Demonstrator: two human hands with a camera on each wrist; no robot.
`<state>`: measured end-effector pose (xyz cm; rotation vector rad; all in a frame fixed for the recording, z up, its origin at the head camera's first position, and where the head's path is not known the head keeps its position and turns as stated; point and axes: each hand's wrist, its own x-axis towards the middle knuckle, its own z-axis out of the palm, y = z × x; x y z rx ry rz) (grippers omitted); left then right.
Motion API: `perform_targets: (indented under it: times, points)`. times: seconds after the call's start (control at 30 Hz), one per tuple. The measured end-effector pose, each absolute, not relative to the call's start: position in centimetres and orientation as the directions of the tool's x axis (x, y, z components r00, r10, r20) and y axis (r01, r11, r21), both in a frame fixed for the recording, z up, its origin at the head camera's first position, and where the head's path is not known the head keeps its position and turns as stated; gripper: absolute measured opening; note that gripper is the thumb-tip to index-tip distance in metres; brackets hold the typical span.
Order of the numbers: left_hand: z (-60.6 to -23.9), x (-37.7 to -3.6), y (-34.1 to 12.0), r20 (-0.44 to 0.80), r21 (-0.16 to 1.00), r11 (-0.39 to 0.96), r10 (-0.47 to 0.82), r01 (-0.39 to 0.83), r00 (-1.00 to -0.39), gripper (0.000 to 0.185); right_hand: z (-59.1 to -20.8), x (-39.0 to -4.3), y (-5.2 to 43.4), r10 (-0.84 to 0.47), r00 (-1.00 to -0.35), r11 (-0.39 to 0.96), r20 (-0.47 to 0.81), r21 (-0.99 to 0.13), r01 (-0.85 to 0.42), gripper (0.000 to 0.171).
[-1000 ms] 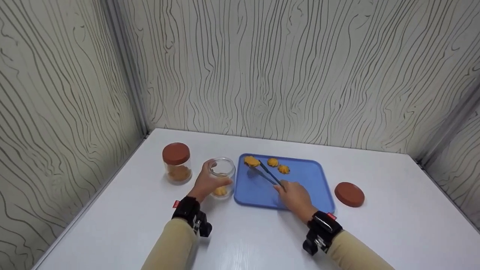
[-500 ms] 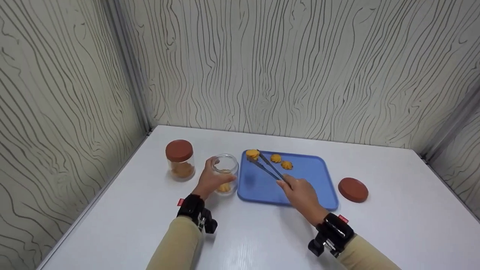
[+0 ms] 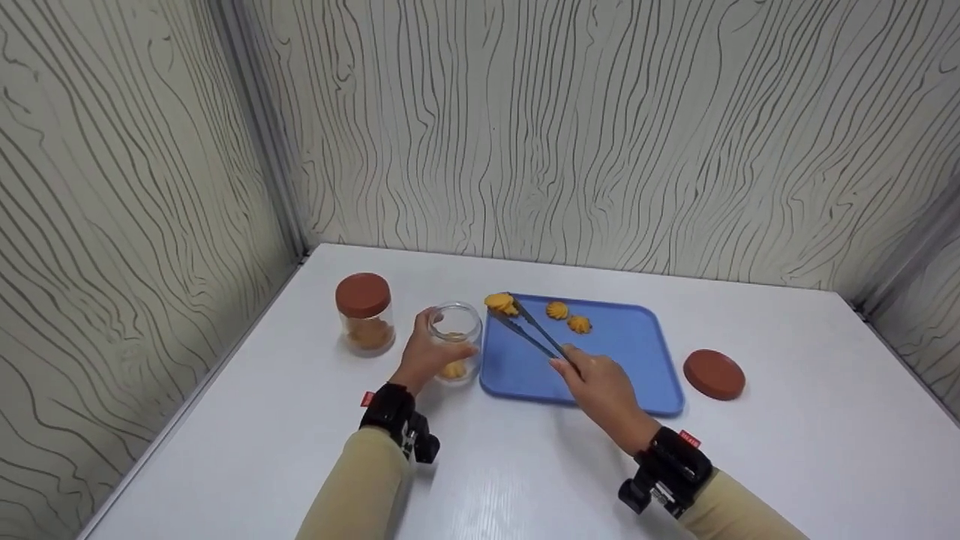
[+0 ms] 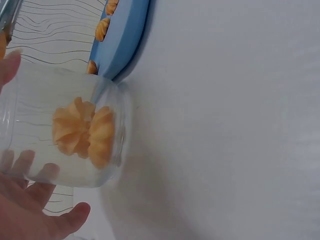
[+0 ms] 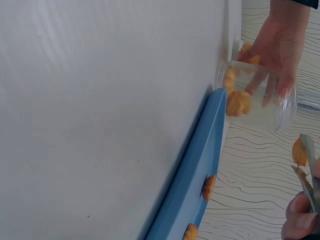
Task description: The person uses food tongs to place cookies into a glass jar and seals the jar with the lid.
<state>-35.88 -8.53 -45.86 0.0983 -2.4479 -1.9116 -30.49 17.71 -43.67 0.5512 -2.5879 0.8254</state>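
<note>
Altogether two jars, one tray.

Left hand and right hand are bare; tan long sleeves show at lower centre and lower right of the head view. Each wrist wears a black band with a small red tag, lettering unreadable, and a rounded black unit on a silvery joint.

Jars (both) L of tray
</note>
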Motion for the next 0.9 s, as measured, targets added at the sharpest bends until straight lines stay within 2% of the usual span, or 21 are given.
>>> perform_targets:
  times: [0.37,0.57,0.9]
  points:
    - [-45.8,-35.9,-8.5,-0.046,0.957,0.281,-0.087,-0.069,-0.995,0.099,-43.1,-30.0,16.6,-0.277,-0.846,0.724,0.456,-0.479,-0.496,0.032]
    - [-45.8,-36.1,-8.5,-0.031,0.962,0.269,-0.082,-0.052,-0.996,0.097,-42.7,-30.0,15.7,-0.29,-0.843,0.712,0.454,-0.486,-0.507,0.034]
    - [-45.8,-35.9,-8.3,-0.048,0.963,0.26,-0.087,-0.069,-0.995,0.097,-42.7,-30.3,14.5,-0.336,-0.812,0.71,0.477,-0.439,-0.551,0.033]
